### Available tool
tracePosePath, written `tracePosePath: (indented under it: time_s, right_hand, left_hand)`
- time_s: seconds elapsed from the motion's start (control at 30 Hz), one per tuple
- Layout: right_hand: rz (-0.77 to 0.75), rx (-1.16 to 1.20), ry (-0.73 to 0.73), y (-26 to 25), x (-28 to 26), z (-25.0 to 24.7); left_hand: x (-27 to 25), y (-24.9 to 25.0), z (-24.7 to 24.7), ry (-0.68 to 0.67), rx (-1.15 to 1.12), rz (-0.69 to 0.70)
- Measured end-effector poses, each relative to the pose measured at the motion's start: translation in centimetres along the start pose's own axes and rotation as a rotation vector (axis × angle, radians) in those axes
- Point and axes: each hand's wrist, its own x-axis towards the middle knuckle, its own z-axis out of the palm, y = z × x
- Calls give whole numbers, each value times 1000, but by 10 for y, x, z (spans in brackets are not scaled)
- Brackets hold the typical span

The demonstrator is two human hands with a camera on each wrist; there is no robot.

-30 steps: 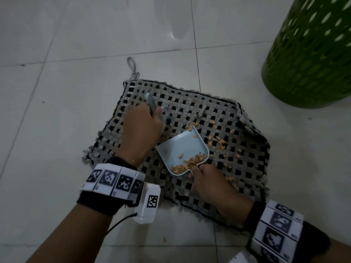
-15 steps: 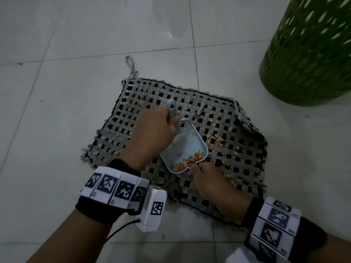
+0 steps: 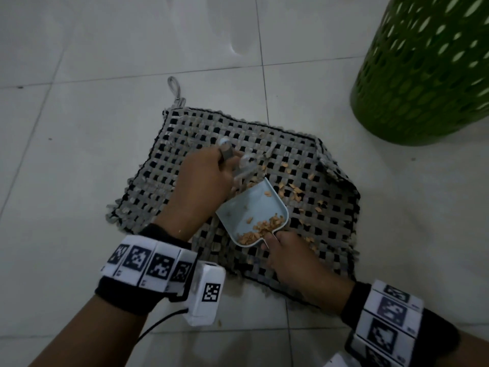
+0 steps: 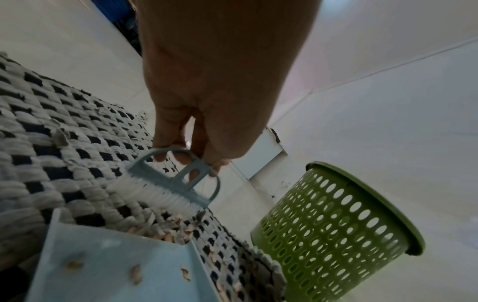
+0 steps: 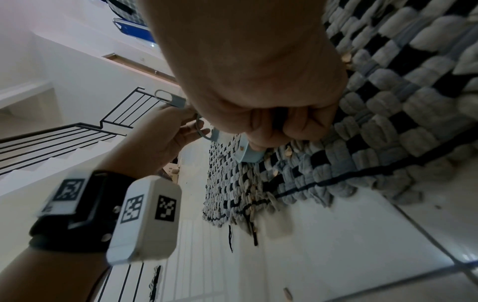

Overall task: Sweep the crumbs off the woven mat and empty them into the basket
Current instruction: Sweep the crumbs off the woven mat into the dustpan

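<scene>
A grey and black woven mat lies on the white tiled floor. Orange crumbs are scattered over its right half. My left hand grips a small blue brush with white bristles, which touch the mat just beyond the dustpan's lip. My right hand holds the handle of a light blue dustpan resting on the mat. A heap of crumbs lies at the pan's back near the handle. The green perforated basket stands on the floor at the upper right, beyond the mat.
White floor tiles surround the mat on every side. A grey hanging loop sticks out from the mat's far left corner. The mat's right corner is folded up. A stair railing shows in the right wrist view.
My left hand swept the brush right over the dustpan's mouth, then drew it back to the far side of the lip. More crumbs lie in the pan. The right hand barely moved.
</scene>
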Motion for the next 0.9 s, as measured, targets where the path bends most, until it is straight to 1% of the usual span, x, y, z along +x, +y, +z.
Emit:
tracePosePath:
  time_s: [0.03,0.07,0.1,0.23,0.3,0.33,0.4,0.47,0.5,0.53,0.6,0.7,0.8,0.83,0.9]
  right_hand:
    - [2,-3,-4,1,-1,-1]
    - [5,-4,-7,1,-3,-1]
    - [10,-4,-5,2,-4,-1]
    - [55,-15,18,3,-5,-6]
    - [75,-5,3,4,-7,-9]
    - [79,-7,-4,5,-7,-10]
    - [83,-7,-10,5,-9,-12]
    - [86,-2,-12,4,-11,-13]
    - [89,3,-11,4,-12,-14]
    - [91,6,-6,3,-13,-15]
    - [86,-1,7,3,-14,-17]
    - [85,0,14,3,-14,-17]
    - [85,-10,16,5,-13,-17]
    - [83,-21,17,5,-12,-17]
    - [85,-28,21,4,-12,-17]
  left_hand:
    - [3,1,1,44,-23,15]
    - [6,2,4,54,-23,30]
    - [8,2,7,26,-6,35]
    - [2,-1,8,-159,109,57]
    - [-2,-3,1,-204,101,42]
    - [-2,-3,-2,-199,84,29]
    - [4,-2,-6,-108,38,34]
    - [15,6,-6,9,28,104]
    - [21,11,-3,31,42,149]
    - [26,14,1,24,60,189]
    - [35,17,10,-41,114,239]
    - [35,13,13,-144,213,269]
    - [27,5,0,-311,192,230]
    - [26,3,-6,-341,193,215]
    - [27,0,-12,-342,207,186]
